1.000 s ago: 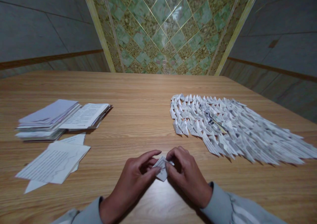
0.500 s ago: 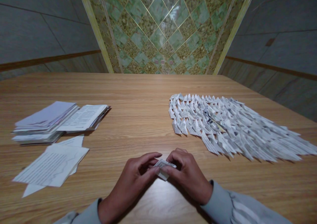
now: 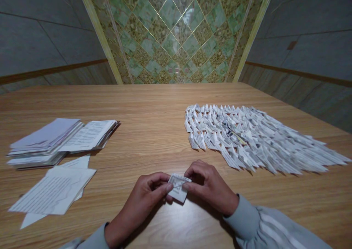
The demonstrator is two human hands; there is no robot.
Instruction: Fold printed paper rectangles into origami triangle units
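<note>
A small folded piece of printed paper (image 3: 178, 190) is held between my two hands, a little above the wooden table. My left hand (image 3: 150, 192) pinches its left edge, thumb on top and fingers partly hidden behind. At the upper right corner, my right hand (image 3: 210, 186) grips the same paper between thumb and curled fingers. The paper looks roughly square, with dark print on its face. To the right beyond my hands stand many folded paper boats (image 3: 220, 128), packed in rows with pointed tips up.
On the left lies a stack of paper sheets (image 3: 45, 135) with a thinner pile of printed pages (image 3: 89, 135) against it. Nearer me, loose printed sheets (image 3: 55, 190) overlap on the wooden table (image 3: 143, 128). A tiled wall (image 3: 176, 32) rises behind the far edge.
The folded paper now shows a flatter, squarer face, turned toward me. Both hands still hold it, and the left fingers have shifted beneath it. The whole view has turned slightly.
</note>
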